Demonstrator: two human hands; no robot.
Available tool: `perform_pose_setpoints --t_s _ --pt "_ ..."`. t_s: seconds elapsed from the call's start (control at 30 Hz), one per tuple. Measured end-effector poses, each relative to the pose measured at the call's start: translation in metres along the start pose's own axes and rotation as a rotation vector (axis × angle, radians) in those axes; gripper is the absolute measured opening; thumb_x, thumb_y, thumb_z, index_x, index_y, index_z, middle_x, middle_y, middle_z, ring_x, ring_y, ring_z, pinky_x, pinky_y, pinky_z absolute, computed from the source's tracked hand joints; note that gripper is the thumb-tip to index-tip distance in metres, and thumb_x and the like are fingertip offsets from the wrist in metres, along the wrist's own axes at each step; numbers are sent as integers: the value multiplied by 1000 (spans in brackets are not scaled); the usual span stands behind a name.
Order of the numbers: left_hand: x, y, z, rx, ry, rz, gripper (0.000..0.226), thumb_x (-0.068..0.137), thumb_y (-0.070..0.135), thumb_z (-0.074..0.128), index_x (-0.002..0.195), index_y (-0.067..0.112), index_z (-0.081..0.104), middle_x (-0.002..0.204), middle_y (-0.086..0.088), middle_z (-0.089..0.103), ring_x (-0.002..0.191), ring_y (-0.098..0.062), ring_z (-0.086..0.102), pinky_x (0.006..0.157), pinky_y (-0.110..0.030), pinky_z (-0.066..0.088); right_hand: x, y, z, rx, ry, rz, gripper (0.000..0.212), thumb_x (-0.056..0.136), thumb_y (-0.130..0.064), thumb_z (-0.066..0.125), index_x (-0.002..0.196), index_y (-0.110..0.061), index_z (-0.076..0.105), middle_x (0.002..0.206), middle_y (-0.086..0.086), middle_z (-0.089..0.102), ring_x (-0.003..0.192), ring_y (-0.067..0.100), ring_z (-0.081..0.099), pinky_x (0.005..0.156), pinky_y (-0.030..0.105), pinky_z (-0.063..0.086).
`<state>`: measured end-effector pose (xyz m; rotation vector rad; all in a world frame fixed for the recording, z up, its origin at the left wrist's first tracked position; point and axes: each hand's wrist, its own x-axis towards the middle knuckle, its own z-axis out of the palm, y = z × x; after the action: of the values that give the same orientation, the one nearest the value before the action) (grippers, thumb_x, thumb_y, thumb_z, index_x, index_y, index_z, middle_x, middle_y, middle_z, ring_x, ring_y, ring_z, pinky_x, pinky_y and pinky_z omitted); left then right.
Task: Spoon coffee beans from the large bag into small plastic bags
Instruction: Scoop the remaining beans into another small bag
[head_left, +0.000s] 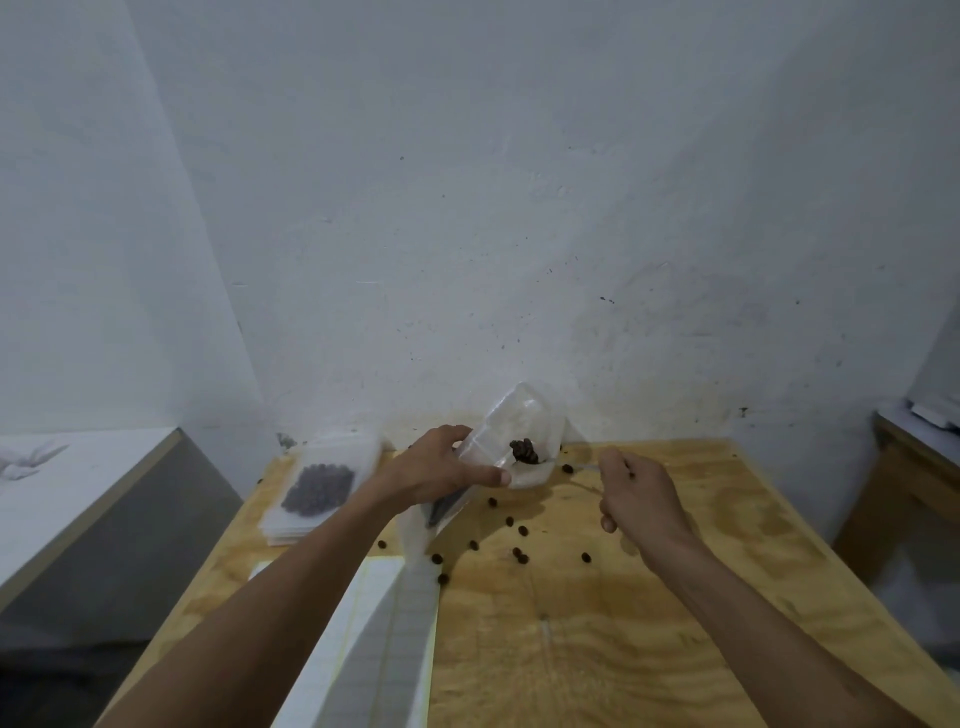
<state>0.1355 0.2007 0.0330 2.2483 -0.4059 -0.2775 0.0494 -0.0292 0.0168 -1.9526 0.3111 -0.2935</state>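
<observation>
Left hand (447, 467) gripping a small clear bag (519, 441) at its near edge, thumb stretched along the rim, mouth turned rightward toward the other hand. Right hand (636, 493) curled round a spoon (524, 454), handle mostly hidden in the fist, bowl pushed through the bag's mouth with a heap of coffee beans (524, 449) on it. Long axis of the spoon running roughly right to left, from fist into bag. Bag just left of the right hand, held off the wooden table (649, 623), tilted back toward the wall. Probably about to tip the load in, so needing the mouth kept wide and the bowl well inside.

One filled bag (319, 488) lying on a stack at the left, well apart. One bag in hand. One spoon. About a dozen loose beans (517, 553) scattered on the table beneath and between the hands. Large bag (415, 525) apparently below the left wrist, hard to make out.
</observation>
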Motion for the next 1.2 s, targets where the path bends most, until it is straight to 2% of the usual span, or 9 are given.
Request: perform_pose_setpoints --t_s 0.1,0.2,0.37,0.47,0.57,0.67,0.87,1.07,1.2 --pt "-3 -2 -2 1 -3 6 64 69 49 87 124 25 64 111 7 71 100 -15 68 92 -39 58 3 -12 -12 13 16 -51 44 101 -24 43 59 -15 38 37 -10 35 36 13 40 52 31 37" --pt "-8 -1 -4 1 -7 25 58 73 45 86 123 28 63 110 10 69 99 -11 66 90 -35 57 5 -28 -25 17 38 -101 42 98 -22 45 58 -15 37 40 -6 36 35 13 40 47 25 34" --pt "-17 0 -2 -1 -16 30 71 62 57 85 124 29 64 110 10 71 100 -12 67 92 -39 57 3 -46 -36 6 -30 -184 40 96 -21 47 59 -17 33 44 -8 28 40 17 38 41 21 31" --pt "-19 2 1 -3 -13 46 66 62 57 84 119 32 64 111 10 69 101 -12 65 91 -37 56 -1 -55 -32 -96 -101 -304 39 95 -20 50 60 -16 33 47 -6 29 39 16 39 45 24 30" --pt "-22 5 2 -17 -1 62 42 72 46 86 106 37 62 105 12 67 96 -9 63 80 -28 51 -8 -64 -28 -257 -119 -508 38 93 -14 56 59 -6 41 52 1 35 44 9 30 45 22 24" --pt "-26 5 -1 -33 15 69 45 72 46 86 110 36 64 106 12 69 98 -9 65 85 -30 53 -10 -67 -32 -328 -54 -649 33 90 -8 60 61 -2 46 50 1 37 43 11 31 42 22 24" --pt "-28 10 1 -45 -4 67 51 74 39 87 119 30 66 109 13 70 100 -5 65 83 -24 52 -2 -40 -35 -333 152 -483 43 89 -11 58 53 -14 35 47 -1 31 42 9 24 43 26 20" --pt "-19 19 12 28 -42 104 37 76 31 86 110 25 70 103 13 66 92 0 61 86 -29 52 6 -8 -13 -454 109 -373 40 95 -22 53 58 -16 39 51 1 45 49 19 42 46 32 27" --pt "-10 19 15 78 -52 85 59 74 35 87 126 20 62 122 9 58 102 -12 58 92 -31 49 14 -6 3 -606 90 -340 32 100 -30 46 73 -14 48 61 -3 50 58 19 50 47 31 29"
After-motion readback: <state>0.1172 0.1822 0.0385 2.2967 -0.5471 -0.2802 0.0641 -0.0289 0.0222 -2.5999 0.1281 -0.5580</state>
